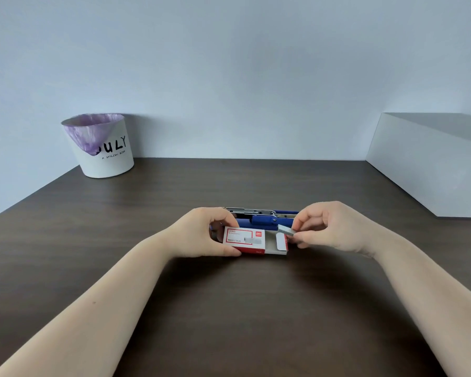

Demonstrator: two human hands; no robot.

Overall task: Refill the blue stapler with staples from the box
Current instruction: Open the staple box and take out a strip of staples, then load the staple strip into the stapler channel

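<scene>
A small red and white staple box lies on the dark table, its inner tray slid out to the right. My left hand grips the box's left end. My right hand pinches a grey strip of staples just above the tray's right end. Right behind the box lies the blue stapler, swung open, with its metal magazine showing at the back. My hands hide both ends of the stapler.
A white bin with a purple liner stands at the back left, near the wall. A white block sits along the right side. The dark wooden table extends toward me between my forearms.
</scene>
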